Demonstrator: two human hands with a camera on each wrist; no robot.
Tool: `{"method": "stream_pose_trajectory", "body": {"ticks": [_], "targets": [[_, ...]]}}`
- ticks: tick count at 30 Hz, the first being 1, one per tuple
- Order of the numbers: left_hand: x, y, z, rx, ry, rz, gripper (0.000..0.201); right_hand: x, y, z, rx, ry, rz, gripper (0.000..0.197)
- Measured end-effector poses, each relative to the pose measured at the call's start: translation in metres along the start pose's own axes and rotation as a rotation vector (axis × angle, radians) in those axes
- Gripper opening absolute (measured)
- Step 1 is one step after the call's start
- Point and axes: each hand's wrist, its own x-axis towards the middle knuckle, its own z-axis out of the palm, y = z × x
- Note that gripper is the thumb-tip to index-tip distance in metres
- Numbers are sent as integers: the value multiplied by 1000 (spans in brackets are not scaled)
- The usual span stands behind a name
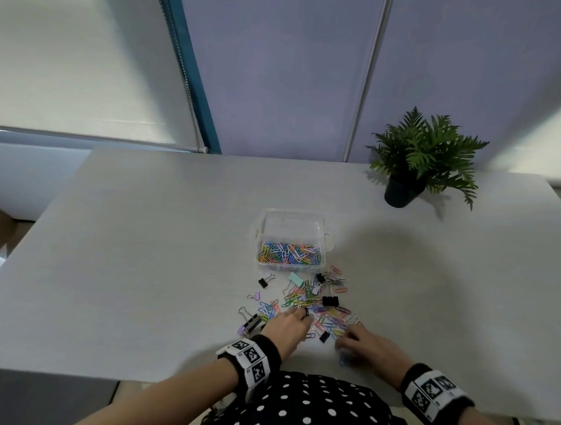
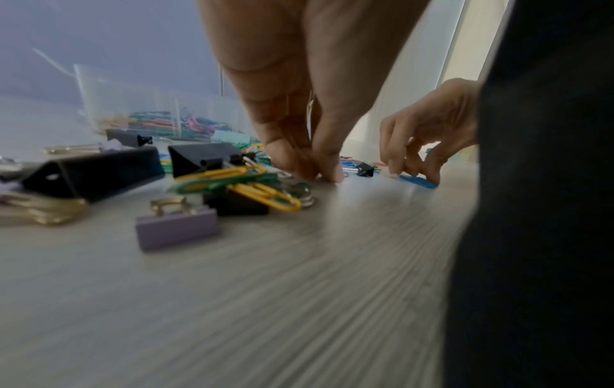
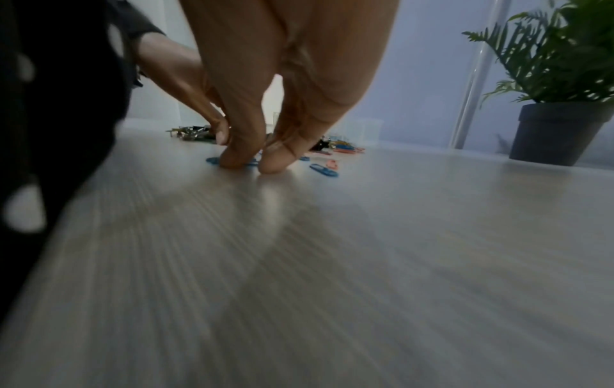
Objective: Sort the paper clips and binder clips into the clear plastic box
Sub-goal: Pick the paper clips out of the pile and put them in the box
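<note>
Clear plastic box (image 1: 326, 243) stood mid-table (image 1: 141, 270), paper clips (image 1: 288, 253) heaped in near part. Loose clips, binder clips (image 1: 330, 300) scattered just near of it. Left hand (image 1: 288, 330) fingertips bunched on tabletop; whether pinching clip, cannot tell. Right hand (image 1: 368, 346) pinched blue paper clip (image 2: 418, 181) against table. Wristband markers (image 1: 250, 355): no readable text.

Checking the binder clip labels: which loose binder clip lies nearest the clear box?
The mint-green binder clip, just in front of the clear plastic box, beside its front wall. It is the only mint one; the black and lilac clips lie farther out.
</note>
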Motion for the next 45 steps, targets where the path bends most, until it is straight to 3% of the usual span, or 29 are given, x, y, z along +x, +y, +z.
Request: {"method": "stream_pose_trajectory", "body": {"ticks": [3, 5, 8, 10, 12, 14, 18, 22, 25, 29, 38, 42, 45], "targets": [[1, -1, 3, 10, 17, 21, 34, 3, -2, -9, -102, -19, -27, 7], [1, 0, 1, 21, 22, 29, 35, 5, 0, -11, -96, -29, 13, 12], [0, -1, -3, 15, 38, 70, 35, 2, 5, -5, -14, -12, 50, 45], [1, -2, -7, -20, 81, 121, 23, 0, 10, 1, 16, -7, 40, 44], [9, -3, -9, -61, 110, 137, 18, -1, 13, 1, 93, 45, 67, 23], [19, -1, -15, -89, 119, 127, 21, -2, 18, -3, 154, 109, 126, 16], [40, 11, -21, -62, 53, 162, 22, -4, 31, -13, 269, 294, 294, 39], [50, 22, -12, -10, 0, 129, 24, -7, 31, -12, 356, 406, 426, 34], [48, 24, -9, 12, 13, 126, 32, -3, 25, -4, 383, 396, 450, 24], [49, 26, -11, 50, 6, 125, 29, 6, 24, 0, 271, 362, 495, 25], [49, 17, -12, 55, 33, 146, 32, 22, 22, -5, 112, 236, 415, 20], [45, 14, -14, 35, 40, 133, 31, 28, 13, -4, 40, 194, 391, 37], [42, 10, -17, -15, 48, 89, 28, 29, 11, -3, -8, 174, 343, 31]]}}
